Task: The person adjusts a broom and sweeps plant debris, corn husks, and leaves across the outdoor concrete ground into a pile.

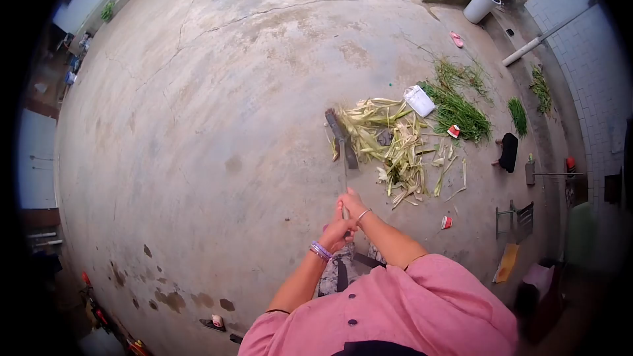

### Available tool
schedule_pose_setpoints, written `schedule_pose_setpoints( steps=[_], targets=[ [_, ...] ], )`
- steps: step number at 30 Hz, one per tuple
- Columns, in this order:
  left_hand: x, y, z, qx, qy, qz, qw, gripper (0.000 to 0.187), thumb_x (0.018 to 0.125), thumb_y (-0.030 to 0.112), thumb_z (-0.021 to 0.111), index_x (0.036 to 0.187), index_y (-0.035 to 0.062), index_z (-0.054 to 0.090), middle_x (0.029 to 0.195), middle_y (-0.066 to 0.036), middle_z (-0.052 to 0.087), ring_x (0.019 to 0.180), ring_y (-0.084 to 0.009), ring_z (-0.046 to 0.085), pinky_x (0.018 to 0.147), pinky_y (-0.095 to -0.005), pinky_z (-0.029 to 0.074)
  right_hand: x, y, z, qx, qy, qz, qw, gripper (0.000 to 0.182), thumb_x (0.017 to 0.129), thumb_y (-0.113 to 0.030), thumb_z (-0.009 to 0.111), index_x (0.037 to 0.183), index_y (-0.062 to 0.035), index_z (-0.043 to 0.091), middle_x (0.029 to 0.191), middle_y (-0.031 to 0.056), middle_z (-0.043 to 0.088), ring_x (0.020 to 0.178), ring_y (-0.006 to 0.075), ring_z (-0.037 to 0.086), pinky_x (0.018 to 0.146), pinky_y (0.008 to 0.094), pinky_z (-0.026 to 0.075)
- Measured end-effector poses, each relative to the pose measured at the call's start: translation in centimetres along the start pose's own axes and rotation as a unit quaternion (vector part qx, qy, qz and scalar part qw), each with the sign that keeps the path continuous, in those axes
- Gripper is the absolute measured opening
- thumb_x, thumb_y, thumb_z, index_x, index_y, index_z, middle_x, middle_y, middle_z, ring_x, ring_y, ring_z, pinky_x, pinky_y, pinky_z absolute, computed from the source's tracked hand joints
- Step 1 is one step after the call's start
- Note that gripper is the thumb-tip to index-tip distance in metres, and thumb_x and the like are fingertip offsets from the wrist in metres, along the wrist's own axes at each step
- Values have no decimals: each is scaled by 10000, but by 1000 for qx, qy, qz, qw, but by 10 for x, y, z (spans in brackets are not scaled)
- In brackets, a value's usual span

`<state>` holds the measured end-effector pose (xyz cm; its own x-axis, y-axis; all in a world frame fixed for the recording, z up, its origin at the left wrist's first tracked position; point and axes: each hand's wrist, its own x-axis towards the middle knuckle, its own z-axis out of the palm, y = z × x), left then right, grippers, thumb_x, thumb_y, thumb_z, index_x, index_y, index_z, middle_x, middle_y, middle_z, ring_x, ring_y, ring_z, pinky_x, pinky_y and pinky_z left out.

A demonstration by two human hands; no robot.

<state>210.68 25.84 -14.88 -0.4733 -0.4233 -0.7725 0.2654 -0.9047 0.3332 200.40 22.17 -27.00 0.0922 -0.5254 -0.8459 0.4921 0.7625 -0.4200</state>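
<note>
Both hands grip the handle of a broom (341,140) in front of the body. My left hand (335,233), with purple bracelets at the wrist, is closed round the handle. Just beyond it, my right hand (353,204), with a thin bracelet, is wrapped round the same handle. The broom's dark head rests at the left edge of a pile of pale green and yellow husks (403,151) on the concrete. A white packet (419,101) lies at the pile's upper right, beside a heap of green grass (461,112).
Red and white cups (446,222) lie on the ground at the right. Farther right are a small dark stool (508,152), a metal-framed chair (523,219) and a slanting pole (544,41) by the wall. A white bucket (482,5) and potted plants stand at the upper right.
</note>
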Motion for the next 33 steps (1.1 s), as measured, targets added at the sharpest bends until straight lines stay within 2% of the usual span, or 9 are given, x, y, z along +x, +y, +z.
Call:
schedule_pose_setpoints(
  steps=[3,8,13,16,20,24,29,30,33],
  targets=[
    [18,14,11,14,-70,3,997,781,684,-69,461,1334,191,113,691,-24,440,473,-72,395,348,-187,267,-14,-43,-3,38,88,-97,991,758,678,63,452,1324,-154,119,557,39,411,432,119,400,345,256,349],
    [6,31,43,84,-111,-10,990,774,689,-70,446,1342,216,143,636,0,415,444,-57,366,338,-174,247,-63,-78,2,116,83,-123,982,785,704,50,421,1341,-219,48,594,49,409,429,122,391,339,258,354],
    [-16,31,66,94,7,-14,995,811,670,-81,435,1352,215,111,616,-5,407,441,-73,357,350,-184,251,-59,-63,9,141,25,-91,985,689,711,50,412,1296,-207,153,602,48,403,429,122,392,336,257,355],
    [-8,43,85,93,93,-12,991,856,667,-87,428,1362,227,41,612,-14,407,454,-85,362,364,-188,259,-42,-68,15,167,-54,-7,985,617,704,51,431,1237,-189,232,571,42,399,420,123,397,337,259,357],
    [35,64,108,106,156,-20,982,880,670,-89,421,1363,228,-19,626,-21,413,479,-91,375,378,-186,268,12,-73,1,156,-110,59,980,449,680,67,449,1069,-109,312,550,46,407,418,135,408,345,283,364],
    [81,87,153,63,117,-47,990,881,675,-85,423,1363,219,-36,673,-26,431,504,-88,386,385,-183,276,35,-113,-36,187,-47,54,980,324,666,61,469,917,-68,309,548,63,419,422,163,428,357,315,376],
    [118,105,204,86,6,-99,991,801,693,-93,429,1348,218,88,684,-16,428,502,-72,392,367,-179,277,4,-204,-102,192,-8,-18,981,344,682,61,479,954,-68,314,579,78,432,446,177,449,384,318,401],
    [120,112,211,70,3,-98,993,743,690,-98,436,1315,212,182,679,-11,423,496,-68,388,358,-179,269,0,-215,-106,180,-9,-38,983,360,699,61,482,989,-69,314,606,79,442,469,167,456,408,308,417],
    [119,145,221,59,-34,-117,991,733,679,-106,437,1308,184,197,641,-16,414,498,-80,391,363,-178,275,-7,-243,-98,189,-36,-52,980,354,727,38,481,1007,-79,299,659,82,462,537,175,498,446,327,444]
  ],
)
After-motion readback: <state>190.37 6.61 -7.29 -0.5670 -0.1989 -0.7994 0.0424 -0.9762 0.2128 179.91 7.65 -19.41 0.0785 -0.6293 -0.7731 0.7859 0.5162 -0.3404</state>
